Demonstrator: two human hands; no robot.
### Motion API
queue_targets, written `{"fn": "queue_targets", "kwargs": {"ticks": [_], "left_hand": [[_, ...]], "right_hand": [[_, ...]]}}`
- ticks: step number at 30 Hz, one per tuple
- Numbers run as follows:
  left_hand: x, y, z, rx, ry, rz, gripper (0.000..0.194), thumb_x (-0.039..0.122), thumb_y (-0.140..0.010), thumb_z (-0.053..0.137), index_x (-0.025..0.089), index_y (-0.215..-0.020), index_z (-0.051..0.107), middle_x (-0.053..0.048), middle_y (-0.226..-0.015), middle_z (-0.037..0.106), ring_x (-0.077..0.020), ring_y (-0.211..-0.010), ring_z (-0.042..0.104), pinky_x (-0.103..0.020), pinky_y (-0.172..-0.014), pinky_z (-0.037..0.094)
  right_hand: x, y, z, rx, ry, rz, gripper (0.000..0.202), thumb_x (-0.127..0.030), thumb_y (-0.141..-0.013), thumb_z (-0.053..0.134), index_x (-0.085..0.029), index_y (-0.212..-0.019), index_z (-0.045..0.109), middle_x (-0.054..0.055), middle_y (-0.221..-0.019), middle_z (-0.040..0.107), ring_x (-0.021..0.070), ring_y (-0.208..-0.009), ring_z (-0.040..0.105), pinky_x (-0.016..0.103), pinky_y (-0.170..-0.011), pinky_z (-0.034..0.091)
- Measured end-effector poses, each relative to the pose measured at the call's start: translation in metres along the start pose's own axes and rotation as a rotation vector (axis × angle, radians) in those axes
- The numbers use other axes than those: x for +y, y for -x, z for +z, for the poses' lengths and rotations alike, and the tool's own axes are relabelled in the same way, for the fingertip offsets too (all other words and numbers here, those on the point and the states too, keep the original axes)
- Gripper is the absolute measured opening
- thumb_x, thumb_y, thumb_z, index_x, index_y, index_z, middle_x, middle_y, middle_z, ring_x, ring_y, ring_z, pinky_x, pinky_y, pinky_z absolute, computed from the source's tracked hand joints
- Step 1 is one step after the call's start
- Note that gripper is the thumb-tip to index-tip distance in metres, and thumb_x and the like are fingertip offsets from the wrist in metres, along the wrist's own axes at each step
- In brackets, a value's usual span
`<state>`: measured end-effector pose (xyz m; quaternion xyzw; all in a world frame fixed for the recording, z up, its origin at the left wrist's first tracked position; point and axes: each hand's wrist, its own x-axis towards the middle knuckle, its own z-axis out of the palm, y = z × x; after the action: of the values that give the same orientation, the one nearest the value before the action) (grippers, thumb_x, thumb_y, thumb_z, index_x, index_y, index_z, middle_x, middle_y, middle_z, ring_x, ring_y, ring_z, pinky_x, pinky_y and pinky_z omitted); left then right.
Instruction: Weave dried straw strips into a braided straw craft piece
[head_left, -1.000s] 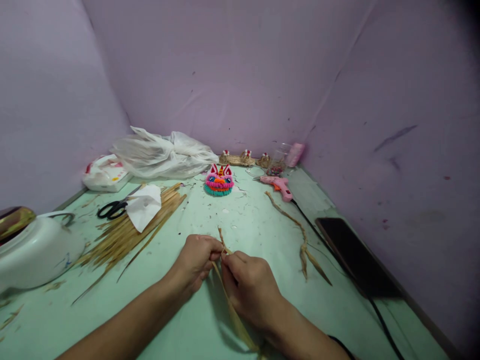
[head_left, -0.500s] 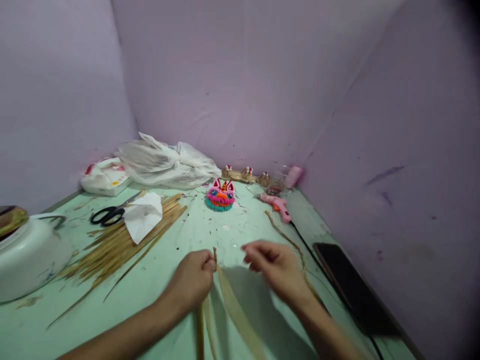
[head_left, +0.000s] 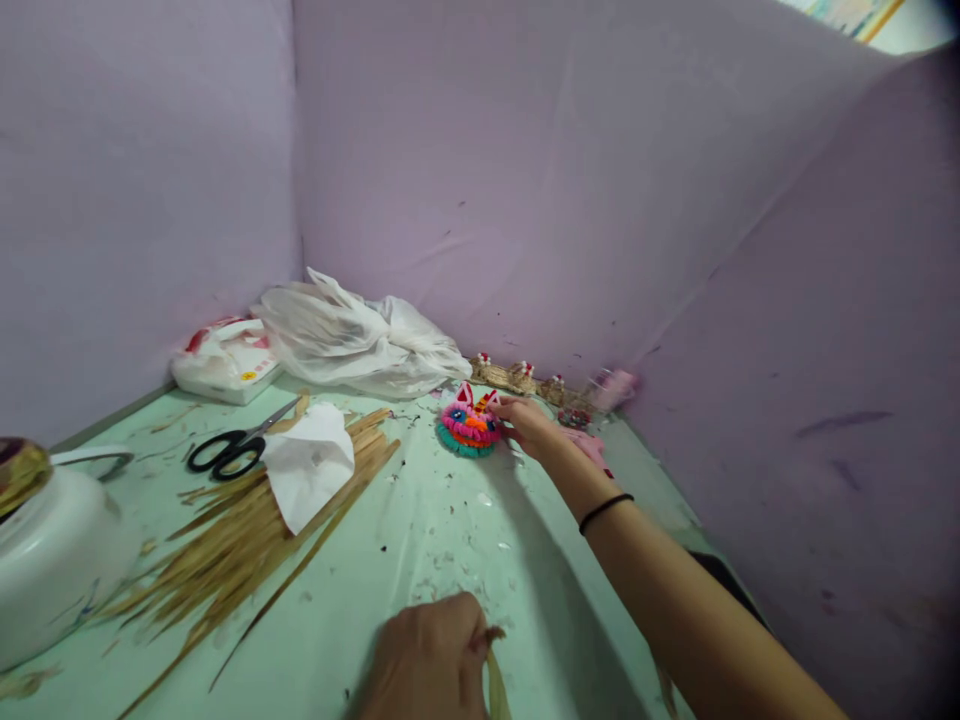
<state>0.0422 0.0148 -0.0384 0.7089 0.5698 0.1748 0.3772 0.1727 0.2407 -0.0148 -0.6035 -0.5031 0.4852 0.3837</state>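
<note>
My left hand [head_left: 435,650] is low in the middle, closed around dried husk strips [head_left: 496,688]; a twisted brown end pokes out beside the thumb. Stretched far forward, my right hand [head_left: 529,425] has its fingers closed at the right ear of a fuzzy animal head [head_left: 466,430]. This head is pink, orange and teal, with red pointed ears, and stands on the green table [head_left: 450,540]. Behind my right wrist, which wears a black band, the pink glue gun [head_left: 589,447] is partly hidden.
On the left lie black-handled scissors [head_left: 229,452], white paper [head_left: 311,470] and a pile of dried strips [head_left: 232,545]. A white pot [head_left: 60,570] stands nearer. At the back are a plastic bag [head_left: 360,340] and small straw pieces [head_left: 517,376]. My right forearm partly covers a dark phone [head_left: 724,580].
My right hand has gone from beside the left hand forward to the fuzzy head. My left hand, still gripping the strips, sits lower in view. The camera view has shifted.
</note>
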Motion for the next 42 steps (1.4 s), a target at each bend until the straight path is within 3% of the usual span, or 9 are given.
{"fn": "queue_targets", "kwargs": {"ticks": [5, 9, 16, 20, 25, 30, 35, 38, 42], "left_hand": [[0.000, -0.003, -0.001, -0.044, -0.024, -0.010, 0.019, 0.023, -0.078, 0.033, 0.019, -0.065, 0.048, -0.004, -0.065, 0.060, -0.0167, -0.061, 0.054, -0.027, -0.055, 0.032], [0.001, -0.002, -0.002, -0.052, -0.045, -0.019, 0.021, 0.023, -0.078, 0.033, 0.018, -0.068, 0.051, -0.004, -0.066, 0.061, -0.0166, -0.062, 0.055, -0.026, -0.055, 0.033], [0.003, -0.001, 0.000, -0.012, -0.103, -0.001, 0.026, 0.025, -0.081, 0.031, 0.019, -0.067, 0.052, -0.005, -0.067, 0.063, -0.0171, -0.062, 0.056, -0.026, -0.054, 0.031], [0.004, 0.000, 0.001, 0.060, -0.103, 0.023, 0.025, 0.023, -0.081, 0.032, 0.019, -0.065, 0.050, -0.003, -0.065, 0.062, -0.0163, -0.061, 0.055, -0.025, -0.054, 0.031], [0.006, 0.004, 0.003, 0.122, -0.073, 0.014, 0.022, 0.022, -0.080, 0.035, 0.019, -0.065, 0.052, -0.002, -0.067, 0.063, -0.0160, -0.063, 0.056, -0.024, -0.055, 0.031], [0.013, 0.006, 0.002, 0.144, -0.066, -0.028, 0.023, 0.021, -0.079, 0.037, 0.019, -0.069, 0.057, -0.004, -0.072, 0.066, -0.0177, -0.069, 0.059, -0.025, -0.059, 0.033], [0.016, 0.005, 0.000, 0.146, -0.094, -0.026, 0.023, 0.021, -0.079, 0.037, 0.019, -0.071, 0.059, -0.004, -0.073, 0.066, -0.0184, -0.070, 0.059, -0.025, -0.058, 0.032], [0.014, 0.005, 0.002, 0.141, -0.136, -0.011, 0.025, 0.023, -0.081, 0.035, 0.019, -0.068, 0.056, -0.004, -0.070, 0.064, -0.0183, -0.067, 0.058, -0.025, -0.057, 0.031], [0.010, 0.006, 0.005, 0.136, -0.157, 0.004, 0.026, 0.025, -0.082, 0.034, 0.019, -0.064, 0.050, -0.003, -0.067, 0.062, -0.0167, -0.064, 0.056, -0.025, -0.057, 0.030]], "right_hand": [[0.011, 0.002, 0.006, -0.100, -0.170, 0.002, 0.019, -0.021, -0.063, 0.069, -0.015, -0.058, 0.052, -0.003, -0.055, 0.054, 0.0083, -0.049, 0.049, 0.021, -0.047, 0.038], [0.010, 0.013, -0.001, -0.207, -0.306, -0.074, 0.022, -0.024, -0.052, 0.074, -0.017, -0.059, 0.053, -0.005, -0.055, 0.055, 0.0083, -0.050, 0.048, 0.021, -0.049, 0.037], [0.011, 0.054, -0.018, -0.281, -0.441, -0.224, 0.028, -0.014, -0.046, 0.075, -0.020, -0.070, 0.060, 0.001, -0.097, 0.063, 0.0135, -0.077, 0.057, 0.025, -0.067, 0.044], [0.015, 0.085, -0.023, -0.230, -0.414, -0.497, 0.034, -0.008, -0.053, 0.072, -0.022, -0.081, 0.061, 0.004, -0.115, 0.054, 0.0198, -0.102, 0.052, 0.033, -0.082, 0.044], [0.020, 0.136, -0.028, -0.026, -0.047, -0.987, 0.042, -0.004, -0.060, 0.066, -0.025, -0.097, 0.061, 0.007, -0.108, 0.056, 0.0226, -0.105, 0.050, 0.040, -0.091, 0.039], [0.036, 0.168, -0.032, 0.015, 0.118, -1.142, 0.048, -0.001, -0.062, 0.062, -0.026, -0.103, 0.059, 0.007, -0.101, 0.059, 0.0222, -0.096, 0.054, 0.038, -0.083, 0.043], [0.047, 0.171, -0.026, 0.128, -0.118, -0.906, 0.047, -0.007, -0.057, 0.070, -0.025, -0.099, 0.059, 0.004, -0.094, 0.060, 0.0180, -0.083, 0.057, 0.030, -0.072, 0.046], [0.040, 0.165, -0.022, 0.125, -0.504, -0.531, 0.041, -0.021, -0.060, 0.072, -0.024, -0.098, 0.056, 0.003, -0.091, 0.062, 0.0176, -0.078, 0.059, 0.032, -0.071, 0.048], [0.032, 0.151, -0.027, -0.064, -0.962, -0.080, 0.023, -0.034, -0.072, 0.060, -0.020, -0.089, 0.059, 0.004, -0.087, 0.066, 0.0215, -0.084, 0.062, 0.041, -0.077, 0.049]]}}
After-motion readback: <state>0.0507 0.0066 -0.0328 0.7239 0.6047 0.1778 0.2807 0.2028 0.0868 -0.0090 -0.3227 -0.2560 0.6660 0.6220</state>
